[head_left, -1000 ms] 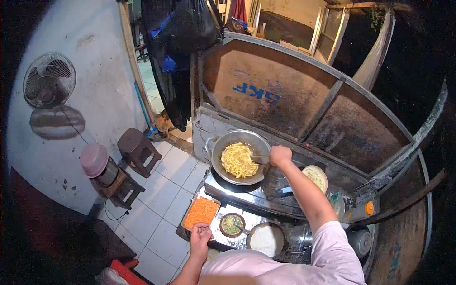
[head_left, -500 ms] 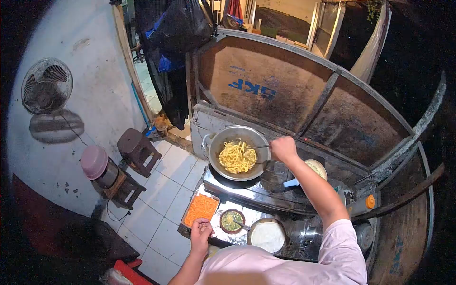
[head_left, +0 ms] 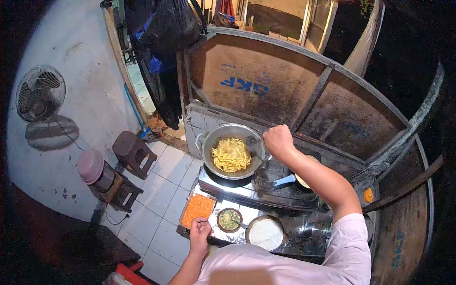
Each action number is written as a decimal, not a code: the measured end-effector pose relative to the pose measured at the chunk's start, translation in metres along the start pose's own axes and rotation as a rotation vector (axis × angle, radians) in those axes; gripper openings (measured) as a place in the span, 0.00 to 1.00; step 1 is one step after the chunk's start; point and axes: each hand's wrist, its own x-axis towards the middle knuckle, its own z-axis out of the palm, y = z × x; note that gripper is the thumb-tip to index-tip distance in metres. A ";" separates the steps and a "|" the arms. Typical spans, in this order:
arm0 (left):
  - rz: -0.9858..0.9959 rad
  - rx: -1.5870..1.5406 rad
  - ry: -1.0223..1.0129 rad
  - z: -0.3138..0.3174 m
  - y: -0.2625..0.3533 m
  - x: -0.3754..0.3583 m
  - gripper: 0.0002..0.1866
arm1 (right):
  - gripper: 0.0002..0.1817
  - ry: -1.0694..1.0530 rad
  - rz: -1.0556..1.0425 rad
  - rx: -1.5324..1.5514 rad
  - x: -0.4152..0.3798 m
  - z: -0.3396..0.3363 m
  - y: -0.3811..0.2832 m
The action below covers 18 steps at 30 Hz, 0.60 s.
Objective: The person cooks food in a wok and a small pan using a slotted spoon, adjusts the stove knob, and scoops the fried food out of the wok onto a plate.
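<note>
A wok (head_left: 209, 149) on the stove holds yellow strips (head_left: 231, 155) that look like cut fries. My right hand (head_left: 279, 141) is closed at the wok's right side around the handle of a spatula, whose blurred dark head (head_left: 255, 143) is inside the wok, right of the strips. My left hand (head_left: 200, 230) is low, with curled fingers, at the near corner of a tray of orange shreds (head_left: 197, 208) that look like carrot; what it holds, if anything, is hidden. Close by are a small bowl of chopped greens (head_left: 229, 220) with a spoon and a bowl of white batter (head_left: 266, 233).
Right of the wok lies a blue handle (head_left: 285, 180) beside a pan partly behind my forearm. A plywood panel (head_left: 256, 76) stands behind the stove. Leftward are stools (head_left: 134, 152), a pink basin (head_left: 90, 166) and a wall fan (head_left: 41, 93). An orange-capped bottle (head_left: 368, 195) stands right.
My right hand has risen slightly, and the spatula head has moved off the strips to the wok's right side. The view has shifted a little; my left hand stays by the tray.
</note>
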 end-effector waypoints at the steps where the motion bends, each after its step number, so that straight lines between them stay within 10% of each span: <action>1: 0.001 0.002 0.018 0.001 0.001 0.001 0.10 | 0.09 -0.102 0.042 0.010 0.007 0.003 -0.004; 18: 0.006 -0.033 0.058 -0.014 0.007 -0.001 0.12 | 0.14 -0.352 0.528 0.600 0.011 0.127 -0.032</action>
